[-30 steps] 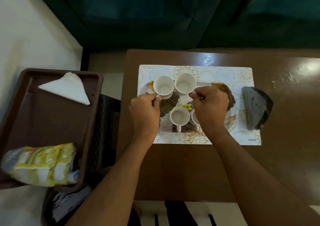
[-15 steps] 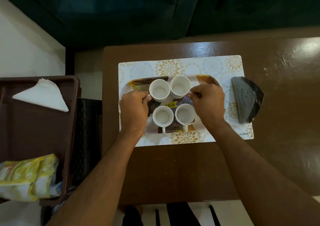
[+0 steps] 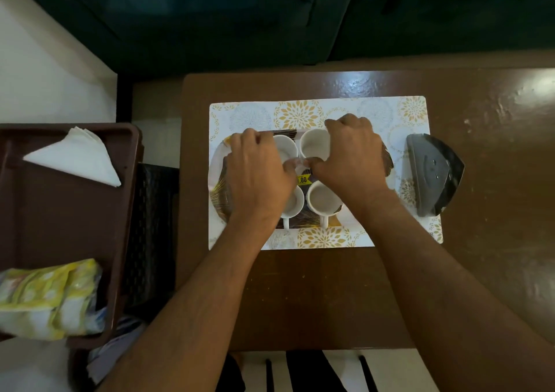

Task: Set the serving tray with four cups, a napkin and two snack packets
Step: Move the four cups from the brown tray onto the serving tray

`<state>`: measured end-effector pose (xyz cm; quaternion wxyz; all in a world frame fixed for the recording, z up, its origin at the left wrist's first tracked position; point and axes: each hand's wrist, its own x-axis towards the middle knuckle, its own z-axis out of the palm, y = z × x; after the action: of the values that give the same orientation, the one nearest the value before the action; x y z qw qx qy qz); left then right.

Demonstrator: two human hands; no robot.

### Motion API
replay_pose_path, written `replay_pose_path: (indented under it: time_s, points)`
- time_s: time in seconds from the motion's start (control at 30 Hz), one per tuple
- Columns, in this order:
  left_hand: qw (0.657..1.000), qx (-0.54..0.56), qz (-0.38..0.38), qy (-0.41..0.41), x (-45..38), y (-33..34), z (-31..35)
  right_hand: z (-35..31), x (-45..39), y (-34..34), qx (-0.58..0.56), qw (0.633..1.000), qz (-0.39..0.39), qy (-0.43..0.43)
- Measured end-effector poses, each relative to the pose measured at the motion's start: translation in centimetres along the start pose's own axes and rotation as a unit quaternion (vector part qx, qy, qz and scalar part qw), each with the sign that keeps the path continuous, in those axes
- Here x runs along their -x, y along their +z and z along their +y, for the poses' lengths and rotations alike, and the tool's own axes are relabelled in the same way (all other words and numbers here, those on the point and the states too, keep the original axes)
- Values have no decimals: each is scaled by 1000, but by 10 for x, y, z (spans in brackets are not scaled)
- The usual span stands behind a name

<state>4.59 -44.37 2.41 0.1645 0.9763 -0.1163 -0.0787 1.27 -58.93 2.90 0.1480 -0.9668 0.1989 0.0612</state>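
The dark, gold-patterned serving tray [image 3: 221, 194] lies on a floral placemat, with several white cups on it. My left hand [image 3: 258, 172] wraps the back-left cup [image 3: 286, 149], fingers over its far rim, thumb at its near side. My right hand [image 3: 351, 157] grips the back-right cup [image 3: 313, 146] the same way. The thumbs nearly touch between the cups. The front-left cup [image 3: 295, 204] and front-right cup [image 3: 323, 201] stand free, handles toward me. A folded white napkin [image 3: 75, 157] and yellow snack packets [image 3: 48, 298] lie in the brown bin at the left.
The brown bin [image 3: 127, 211] sits left of the brown table [image 3: 300, 295], with a dark gap between them. A dark grey wedge-shaped object [image 3: 432, 172] rests on the placemat's [image 3: 300, 112] right edge. Dark curtains hang behind the table.
Both hands have shifted from the outer sides of the cups to over the two back cups, closing around them. The tray and cups now sit flat on the placemat.
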Motion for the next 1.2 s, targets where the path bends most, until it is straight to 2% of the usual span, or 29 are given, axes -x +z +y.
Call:
replay_pose_path:
  time_s: [0.07, 0.17, 0.37, 0.47, 0.57, 0.63, 0.73, 1.2]
  points:
    - [999, -41, -10, 11, -3, 4, 3, -5, -2, 2, 31, 999, -11, -13]
    - [999, -39, -8, 21, -7, 6, 3, -5, -3, 2, 22, 999, -24, -19]
    - [997, 17, -60, 38, -7, 4, 0, 1, 0, 5, -24, 997, -33, -68]
    - [990, 97, -94, 36, -4, 0, 0, 4, 4, 6, -70, 993, -34, -89]
    - [985, 164, -55, 3, 0, 0, -1, 8, 6, 5, -119, 991, -13, -56]
    - [987, 154, -7, -43, 5, 2, 1, 9, 8, 6, -122, 992, 29, 1]
    - [987, 133, -4, -87, 10, 9, 5, 5, 12, 10, -108, 992, 40, 42]
    - [988, 129, -2, -82, 8, 14, 7, 4, 15, 12, -189, 981, 28, 18]
